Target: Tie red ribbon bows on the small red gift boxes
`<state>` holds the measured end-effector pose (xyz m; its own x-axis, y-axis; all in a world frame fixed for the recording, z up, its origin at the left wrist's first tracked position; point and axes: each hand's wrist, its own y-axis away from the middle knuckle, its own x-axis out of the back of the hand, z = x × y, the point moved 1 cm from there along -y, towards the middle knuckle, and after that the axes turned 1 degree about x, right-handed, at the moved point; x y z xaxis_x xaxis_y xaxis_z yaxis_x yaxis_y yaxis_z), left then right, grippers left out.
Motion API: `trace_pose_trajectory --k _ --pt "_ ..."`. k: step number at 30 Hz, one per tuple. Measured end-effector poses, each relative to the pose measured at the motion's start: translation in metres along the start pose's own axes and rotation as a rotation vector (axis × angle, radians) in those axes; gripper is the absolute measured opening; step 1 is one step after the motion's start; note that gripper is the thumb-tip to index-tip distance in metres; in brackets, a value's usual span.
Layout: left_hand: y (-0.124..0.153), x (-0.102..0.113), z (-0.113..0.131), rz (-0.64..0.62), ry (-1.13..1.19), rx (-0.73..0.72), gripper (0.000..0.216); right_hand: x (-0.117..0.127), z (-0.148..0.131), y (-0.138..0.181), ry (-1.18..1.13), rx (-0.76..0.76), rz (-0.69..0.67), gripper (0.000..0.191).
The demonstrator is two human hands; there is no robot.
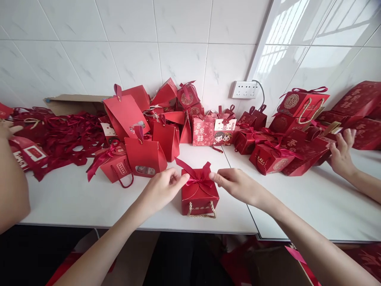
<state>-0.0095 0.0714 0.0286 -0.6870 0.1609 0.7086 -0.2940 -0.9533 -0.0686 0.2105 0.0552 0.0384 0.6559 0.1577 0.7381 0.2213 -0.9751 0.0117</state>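
A small red gift box (196,194) stands upright on the white table in front of me, with a twisted gold cord handle (202,216) hanging on its near side. Across its top lies a dark pink ribbon (200,179) tied in a bow. My left hand (165,186) is closed, thumb and finger pinching the bow's left side. Opposite it, my right hand (238,184) pinches the bow's right side, fingers curled. One ribbon tail (183,163) points up and to the left behind the box.
Heaped red ribbons (74,133) lie at the left, beside a pile of red boxes (145,153). More ribboned boxes (270,157) stand at the right. Co-workers' hands show at the left edge (7,129) and the right (342,155). A power strip (244,90) is on the tiled wall.
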Motion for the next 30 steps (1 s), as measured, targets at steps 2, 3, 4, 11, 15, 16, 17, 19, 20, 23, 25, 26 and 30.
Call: trace_pose_trajectory --k 2,3,4,11,15,16,17,19,20,23,25,26,30 --pt "0.001 -0.001 -0.002 -0.102 0.068 0.053 0.045 -0.006 0.003 0.007 -0.06 -0.008 -0.033 0.054" --pt "0.002 -0.002 -0.003 -0.126 0.102 0.066 0.045 -0.009 0.003 0.008 -0.093 -0.011 -0.034 0.052" --pt "0.002 -0.003 -0.003 -0.14 0.133 0.073 0.045 -0.012 0.004 0.007 -0.127 -0.014 -0.031 0.05" --pt "-0.002 -0.008 -0.001 -0.123 0.249 0.079 0.038 -0.02 0.011 -0.005 -0.366 -0.036 -0.086 0.039" --pt "-0.005 -0.009 -0.005 -0.144 0.291 0.059 0.035 -0.017 0.014 -0.008 -0.637 -0.066 -0.157 0.043" --pt "-0.005 -0.009 -0.007 -0.157 0.309 0.043 0.035 -0.016 0.015 -0.008 -0.692 -0.067 -0.171 0.044" --pt "-0.006 -0.009 -0.008 -0.169 0.324 0.027 0.035 -0.016 0.016 -0.009 -0.741 -0.067 -0.184 0.044" --pt "-0.006 -0.01 -0.009 -0.189 0.333 0.001 0.035 -0.015 0.019 -0.011 -0.822 -0.073 -0.208 0.043" --pt "-0.007 -0.01 -0.009 -0.196 0.329 -0.008 0.035 -0.015 0.02 -0.012 -0.851 -0.08 -0.216 0.042" --pt "-0.008 -0.011 -0.009 -0.211 0.31 -0.034 0.034 -0.017 0.025 -0.016 -0.906 -0.113 -0.233 0.04" --pt "-0.009 -0.01 -0.014 -0.232 0.304 -0.05 0.033 -0.016 0.029 -0.018 -0.913 -0.125 -0.268 0.038" --pt "-0.01 -0.009 -0.018 -0.231 0.298 -0.057 0.032 -0.014 0.033 -0.019 -0.918 -0.132 -0.267 0.037" --pt "-0.011 -0.001 -0.041 -0.037 0.309 -0.01 0.029 0.004 0.051 -0.02 -0.995 -0.17 0.071 0.042"
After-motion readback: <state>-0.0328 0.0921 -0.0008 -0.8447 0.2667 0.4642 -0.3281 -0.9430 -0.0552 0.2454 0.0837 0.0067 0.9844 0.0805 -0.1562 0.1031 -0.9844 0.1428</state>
